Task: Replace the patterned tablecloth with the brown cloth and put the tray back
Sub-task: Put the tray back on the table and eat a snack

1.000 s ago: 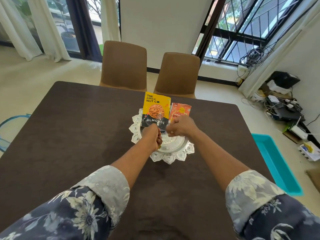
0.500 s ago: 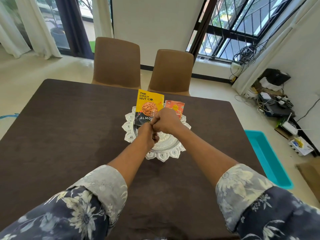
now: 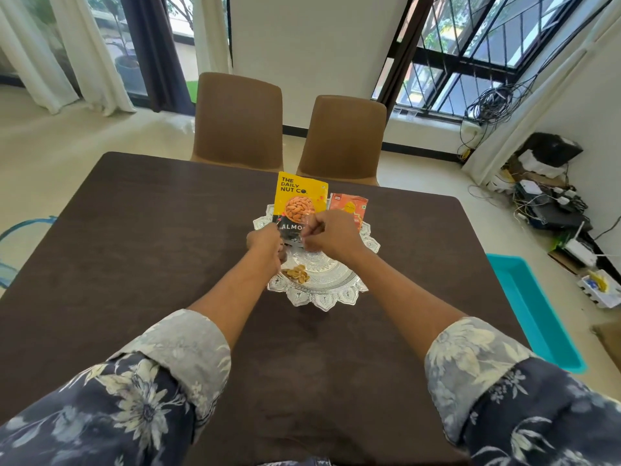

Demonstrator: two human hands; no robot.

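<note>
On tray (image 3: 322,299), newly bared nuts (image 3: 295,273), perhaps.

Cloth (image 3: 336,364) covers the whole desk (image 3: 100,183), and the tray (image 3: 336,284) sits on it toward the far edge. At the tray's back, the almond packet (image 3: 299,196) is left of the snack packet (image 3: 347,205), with nuts (image 3: 296,274) on its near-left. Two chairs (image 3: 238,122) are behind the far edge.

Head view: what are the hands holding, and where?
Right hand seems to pinch a clear wrapper at its upper edge, above the silver tray. Left hand is curled beside it; its hold cannot be told.
</note>
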